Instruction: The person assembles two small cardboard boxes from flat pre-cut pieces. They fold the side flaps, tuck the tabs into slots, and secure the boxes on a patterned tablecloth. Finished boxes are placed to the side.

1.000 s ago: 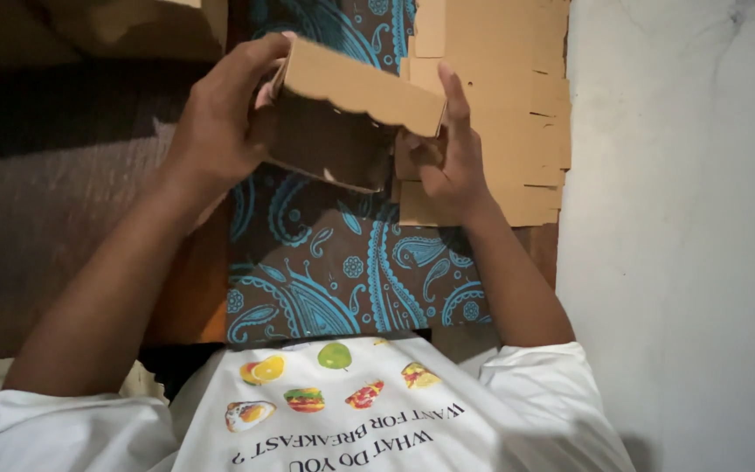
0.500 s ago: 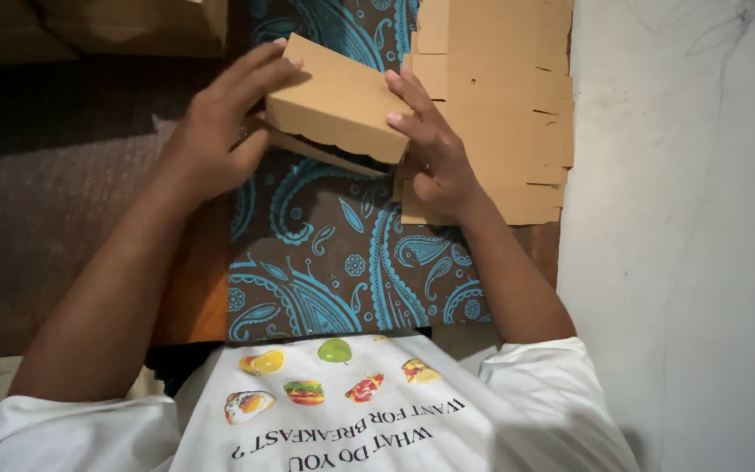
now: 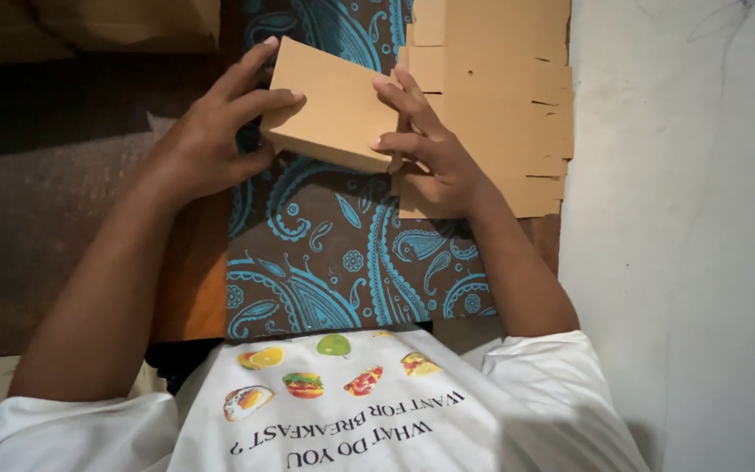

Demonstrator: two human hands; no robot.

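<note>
Both hands clamp the small brown cardboard box (image 3: pixel 332 107): my left hand (image 3: pixel 211 140) pinches its nine o'clock end, my right hand (image 3: pixel 434 149) presses fingers on its three o'clock end, holding it above the blue paisley cloth (image 3: pixel 334 253). I judge it light, hollow and crushable, best held by edges and corners. Flat cardboard blanks (image 3: pixel 500 96) lie at two o'clock.

Paisley cloth (image 3: pixel 334 253) under cardboard sheets (image 3: pixel 500 96)
</note>
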